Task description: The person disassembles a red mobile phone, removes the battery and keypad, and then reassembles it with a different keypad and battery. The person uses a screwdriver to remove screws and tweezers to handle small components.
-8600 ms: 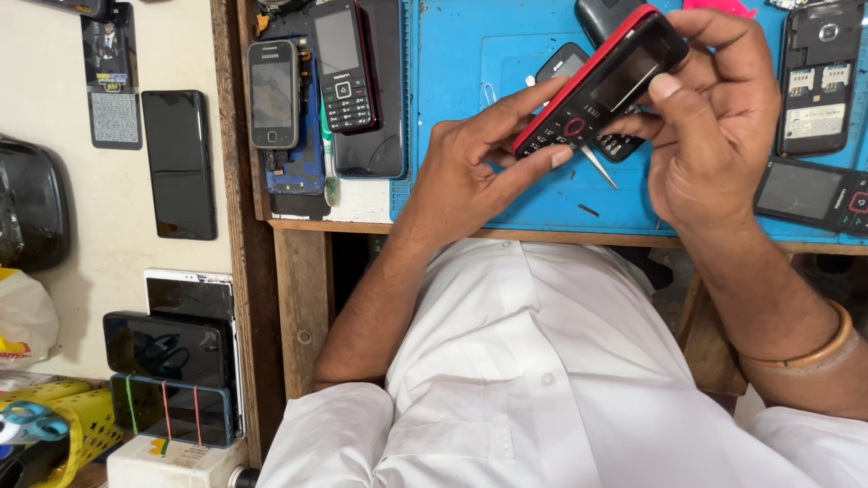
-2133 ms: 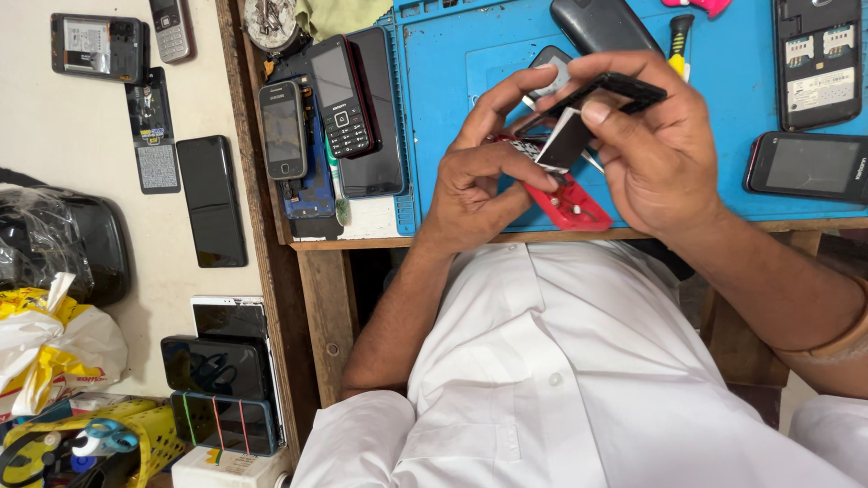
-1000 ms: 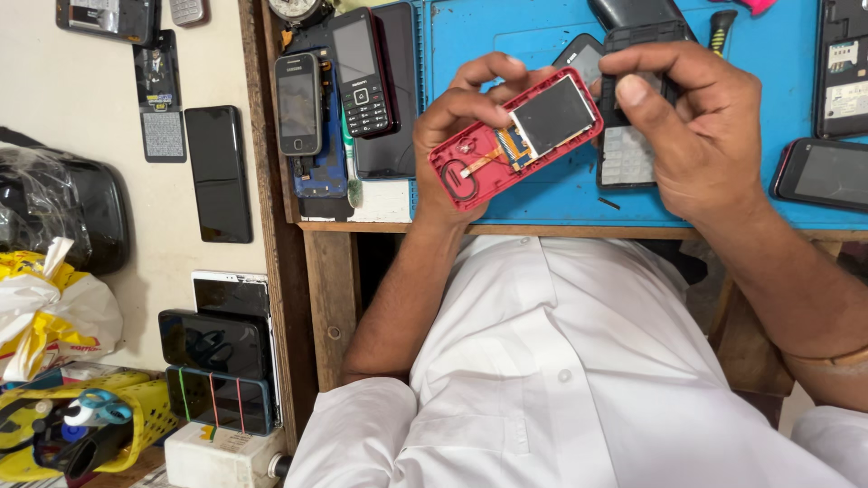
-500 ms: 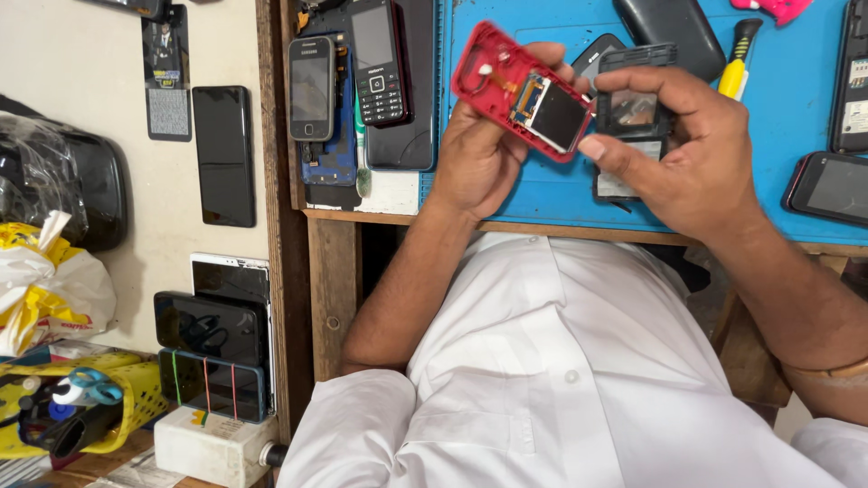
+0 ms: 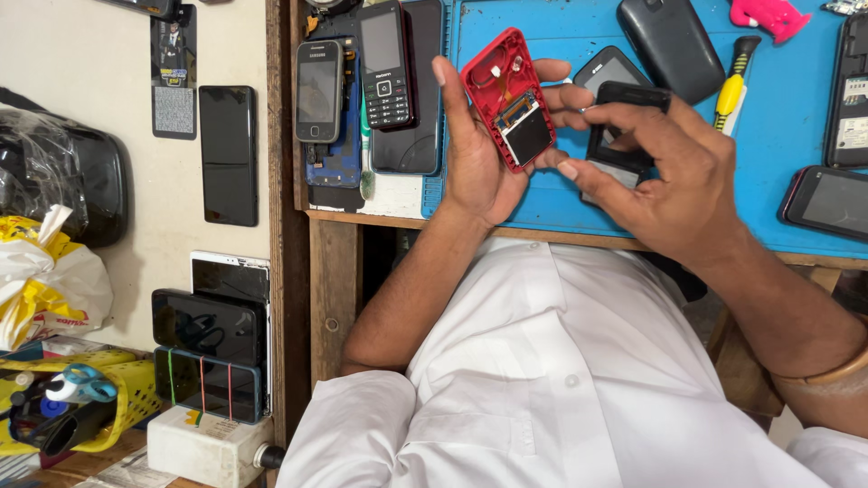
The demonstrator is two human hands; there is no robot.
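Holding the red plastic phone frame w/ small screen module (image 5: 508, 101) upright in my left hand (image 5: 479, 158): thumb is bracing the left edge, fingers are wrapping behind, so the open inner side is facing the head cam for inspection. Frame is sitting just above the blue silicone work mat (image 5: 561, 27), near its left edge, not resting on it.

Right hand (image 5: 674, 181) is closing on a black phone cover part (image 5: 624, 122), fingertips pinching its top edge, index tip hovering just beside the frame's lower corner. Hands are close together, nearly touching at the frame; each is clamped on its own part, prob. to keep the two halves aligned side by side.

Surrounding items on the mat: yellow-handled screwdriver (image 5: 734, 77), dark grey rounded phone back (image 5: 671, 41), pink plastic tool (image 5: 768, 14). To the left, a black keypad phone (image 5: 386, 63) and a grey touchscreen phone (image 5: 318, 90) are lying flat, well apart from the hands.
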